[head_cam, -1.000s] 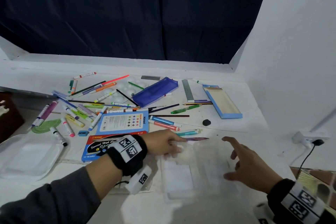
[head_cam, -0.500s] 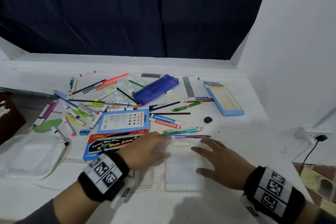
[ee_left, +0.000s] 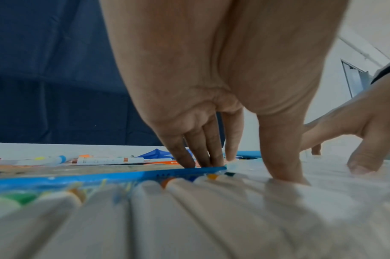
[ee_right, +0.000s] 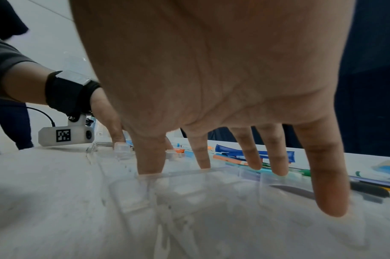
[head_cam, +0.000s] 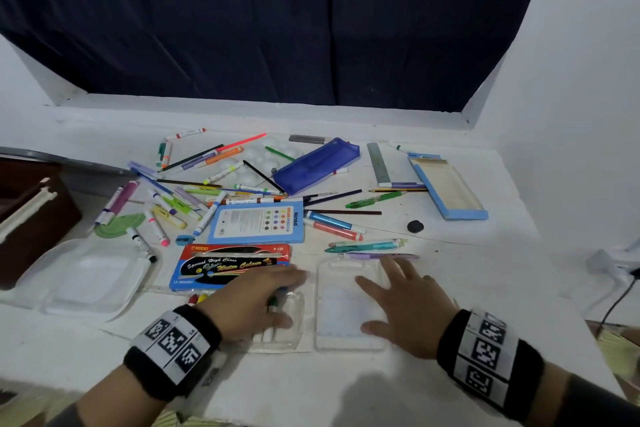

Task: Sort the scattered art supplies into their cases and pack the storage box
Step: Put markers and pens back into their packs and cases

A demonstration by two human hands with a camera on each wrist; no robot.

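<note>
Pressing flat: both hands with straight fingers, left hand (head_cam: pixel 254 302) on crayon tray (head_cam: pixel 289 326), right hand (head_cam: pixel 405 308) on clear case (head_cam: pixel 341 308).

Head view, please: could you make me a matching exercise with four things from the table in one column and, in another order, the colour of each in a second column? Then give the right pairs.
Things:
1. zip pencil pouch
2. round eraser
3. protractor
4. marker lying just beyond the colour pencil box, nearest the hands

Colours:
A. black
B. red-orange
C. dark blue
D. green

Right pairs: 1-C, 2-A, 3-D, 4-B.
</note>
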